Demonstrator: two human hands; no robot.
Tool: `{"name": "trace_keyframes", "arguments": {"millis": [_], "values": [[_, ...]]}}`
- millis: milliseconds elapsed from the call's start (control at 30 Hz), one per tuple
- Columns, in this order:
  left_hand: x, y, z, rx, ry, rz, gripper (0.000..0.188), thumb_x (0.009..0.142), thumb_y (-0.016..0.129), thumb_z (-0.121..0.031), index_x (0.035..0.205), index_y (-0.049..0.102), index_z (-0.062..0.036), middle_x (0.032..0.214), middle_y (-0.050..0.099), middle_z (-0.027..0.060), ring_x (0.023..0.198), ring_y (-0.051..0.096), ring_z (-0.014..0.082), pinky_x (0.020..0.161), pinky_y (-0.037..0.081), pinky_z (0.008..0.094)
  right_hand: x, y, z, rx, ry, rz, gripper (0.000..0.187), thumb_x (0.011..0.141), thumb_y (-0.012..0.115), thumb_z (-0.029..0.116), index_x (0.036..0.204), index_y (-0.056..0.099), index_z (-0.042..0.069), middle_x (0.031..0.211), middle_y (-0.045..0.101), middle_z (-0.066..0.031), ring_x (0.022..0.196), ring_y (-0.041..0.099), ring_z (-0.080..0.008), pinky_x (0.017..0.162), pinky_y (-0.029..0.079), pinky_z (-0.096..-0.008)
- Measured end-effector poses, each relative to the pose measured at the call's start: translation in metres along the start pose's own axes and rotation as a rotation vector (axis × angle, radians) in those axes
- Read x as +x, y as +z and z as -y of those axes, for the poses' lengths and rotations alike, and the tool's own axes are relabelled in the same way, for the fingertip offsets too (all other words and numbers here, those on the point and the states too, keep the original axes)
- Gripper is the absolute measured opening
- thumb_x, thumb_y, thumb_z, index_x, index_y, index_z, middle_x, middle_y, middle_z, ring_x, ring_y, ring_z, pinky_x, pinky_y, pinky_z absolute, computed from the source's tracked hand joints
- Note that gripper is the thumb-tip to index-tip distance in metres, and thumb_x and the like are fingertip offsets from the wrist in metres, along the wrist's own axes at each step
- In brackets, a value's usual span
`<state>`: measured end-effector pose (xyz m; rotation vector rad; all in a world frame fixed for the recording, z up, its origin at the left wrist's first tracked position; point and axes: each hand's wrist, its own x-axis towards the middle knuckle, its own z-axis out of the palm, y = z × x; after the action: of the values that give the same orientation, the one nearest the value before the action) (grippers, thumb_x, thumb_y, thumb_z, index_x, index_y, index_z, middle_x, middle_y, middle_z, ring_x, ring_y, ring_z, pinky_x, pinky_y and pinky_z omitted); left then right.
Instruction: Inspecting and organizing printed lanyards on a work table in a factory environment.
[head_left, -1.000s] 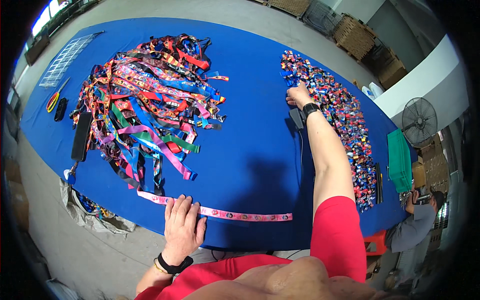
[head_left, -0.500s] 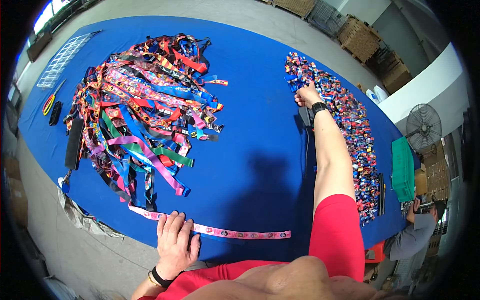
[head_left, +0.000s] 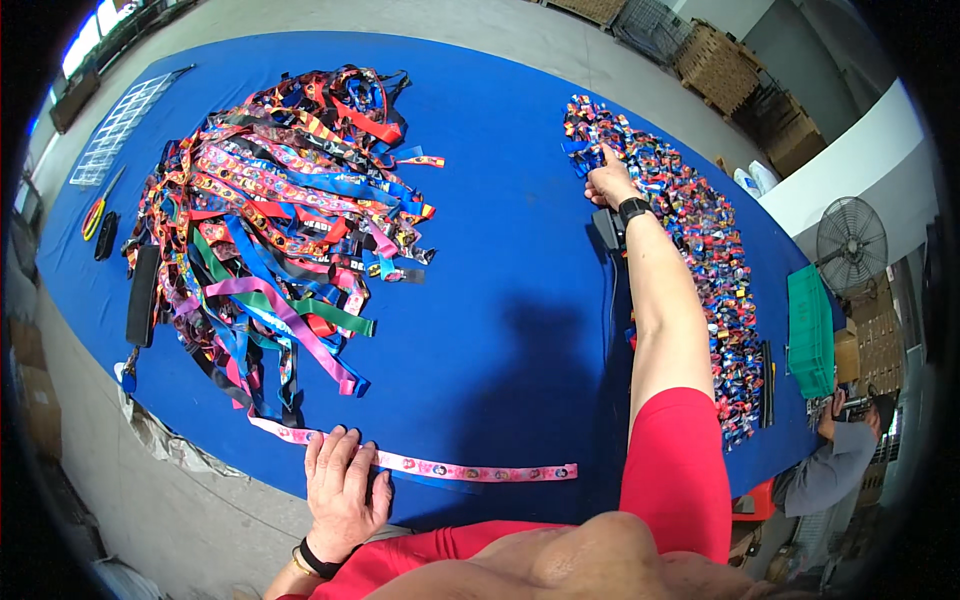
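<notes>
My left hand (head_left: 345,482) lies flat with fingers stretched over a pink printed ribbon strap (head_left: 470,471), pressing it to the table near the front edge. The strap's free end points right; its other end runs into a big tangled heap of printed straps (head_left: 290,190). My right arm is stretched far forward. At its end my right hand (head_left: 612,184) has its fingers curled, the index at a small blue folded strap (head_left: 582,158) beside a long pile of small bundled straps (head_left: 690,240). What the curled fingers hold, if anything, is hidden.
A dark grey device (head_left: 606,228) with a cable sits below my right wrist. Scissors (head_left: 95,215), a black strip (head_left: 143,297) and a white wire rack (head_left: 125,125) lie left on the blue-covered table (head_left: 480,250). Right stand a green crate (head_left: 810,330), a fan (head_left: 851,247) and another person (head_left: 835,470).
My right hand has shifted slightly forward, its index finger more extended at the blue folded strap. My left hand stays on the pink strap. The whole view has moved a little.
</notes>
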<state>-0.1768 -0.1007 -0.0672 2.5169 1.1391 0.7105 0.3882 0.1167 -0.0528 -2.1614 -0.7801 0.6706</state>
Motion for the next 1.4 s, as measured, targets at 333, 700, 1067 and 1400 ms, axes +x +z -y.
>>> {"name": "trace_keyframes", "arguments": {"millis": [333,700,1067,1400], "values": [[0.001,-0.001,-0.001,-0.014,0.003,-0.013,0.037,0.077,0.065,-0.016,0.111,0.061,-0.0005,0.118,0.058,0.0206,0.118,0.053,0.0391,0.107,0.032,0.0546,0.002,-0.010,-0.017,-0.506,-0.224,-0.247,0.040,0.076,0.055,0.012,0.112,0.064,-0.001,0.112,0.064,-0.0283,0.112,0.059,-0.0402,0.099,0.045,-0.0441],[-0.003,0.000,0.001,0.011,0.006,-0.013,0.037,0.078,0.065,-0.018,0.110,0.062,0.0000,0.117,0.058,0.0206,0.117,0.053,0.0386,0.106,0.032,0.0544,-0.010,0.005,-0.007,-0.670,-0.291,-0.223,0.046,0.079,0.051,0.011,0.123,0.061,0.002,0.123,0.061,-0.0245,0.118,0.057,-0.0366,0.102,0.044,-0.0422],[-0.001,-0.001,0.000,0.007,-0.002,-0.006,0.035,0.078,0.065,-0.018,0.108,0.063,0.0014,0.117,0.058,0.0207,0.117,0.053,0.0376,0.107,0.032,0.0539,-0.003,0.009,-0.008,-0.709,-0.336,-0.253,0.038,0.078,0.052,0.010,0.112,0.065,-0.001,0.116,0.063,-0.0248,0.113,0.059,-0.0384,0.098,0.046,-0.0443],[-0.002,-0.001,-0.001,0.017,-0.009,-0.017,0.035,0.078,0.064,-0.018,0.108,0.063,0.0009,0.117,0.058,0.0205,0.117,0.053,0.0374,0.107,0.032,0.0540,0.000,0.009,-0.011,-0.660,-0.340,-0.243,0.034,0.076,0.055,0.014,0.105,0.068,0.000,0.108,0.066,-0.0255,0.109,0.061,-0.0383,0.095,0.048,-0.0439]]}}
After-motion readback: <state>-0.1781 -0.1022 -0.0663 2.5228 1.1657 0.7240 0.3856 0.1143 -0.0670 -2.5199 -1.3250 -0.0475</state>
